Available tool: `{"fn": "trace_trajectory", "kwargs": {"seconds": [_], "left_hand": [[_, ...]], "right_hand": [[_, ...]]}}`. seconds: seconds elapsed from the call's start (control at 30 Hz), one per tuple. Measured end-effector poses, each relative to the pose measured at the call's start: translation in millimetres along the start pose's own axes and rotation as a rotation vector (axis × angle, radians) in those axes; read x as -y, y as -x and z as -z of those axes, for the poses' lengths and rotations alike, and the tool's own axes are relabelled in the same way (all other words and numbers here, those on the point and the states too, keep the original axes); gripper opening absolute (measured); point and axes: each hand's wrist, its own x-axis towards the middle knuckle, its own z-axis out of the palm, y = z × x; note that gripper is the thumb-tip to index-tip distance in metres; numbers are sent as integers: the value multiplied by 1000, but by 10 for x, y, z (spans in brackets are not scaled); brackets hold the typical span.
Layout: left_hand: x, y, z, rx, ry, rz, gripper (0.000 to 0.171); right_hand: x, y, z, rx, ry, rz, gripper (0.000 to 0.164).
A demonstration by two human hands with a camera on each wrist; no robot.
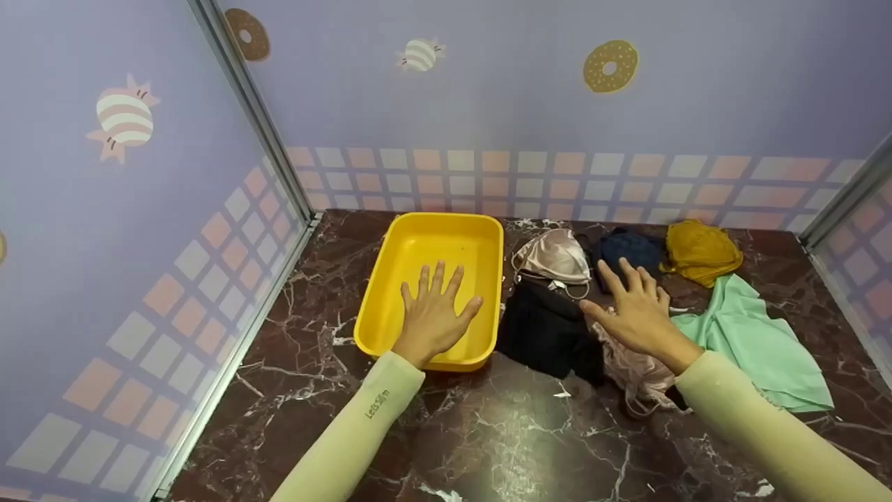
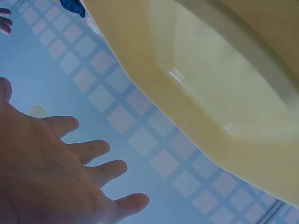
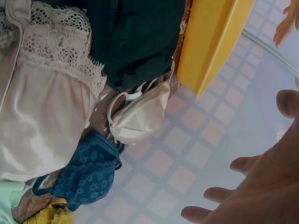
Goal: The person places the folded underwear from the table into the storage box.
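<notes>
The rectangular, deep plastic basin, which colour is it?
The basin is yellow, best seen in the head view.

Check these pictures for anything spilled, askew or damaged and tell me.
Nothing stands out as spilled or damaged. The yellow basin stands upright, and the clothes lie loosely to its right, with the mint-green cloth spread out. Pale flecks on the marble surface may simply be its pattern.

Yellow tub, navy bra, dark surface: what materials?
Yellow tub: probably moulded plastic, satin; smooth rounded corners, soft highlights.
Navy bra: likely matte lace; floral pattern shows in the right wrist view.
Dark surface: glossy, marble-like; white veins, glare; real stone or imitation, can't tell.
</notes>
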Motion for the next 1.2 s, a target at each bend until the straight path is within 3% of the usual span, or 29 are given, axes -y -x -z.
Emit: {"fn": "trace_trajectory", "kwargs": {"seconds": [0.33,0.53,0.73,0.83,1.0,1.2], "left_hand": [[387,75,46,-43,49,62,70],[640,84,46,-150,128,78,60],[881,90,24,-285,183,170,50],[1015,87,-6,-320,236,199,45],[1253,113,-80,-337,348,197,38],[1401,167,-168,-314,378,240,37]], "right_hand": [[-79,-56,-90,-103,-125,-10,74],[-190,-98,-168,-114,-233,23,69],[-256,-151,-258,-124,-287,29,67],[-272,-184,-310,-126,-297,34,66],[-288,-233,-435,-144,-316,43,63],[-274,-228,-573,-134,-353,41,65]]}}
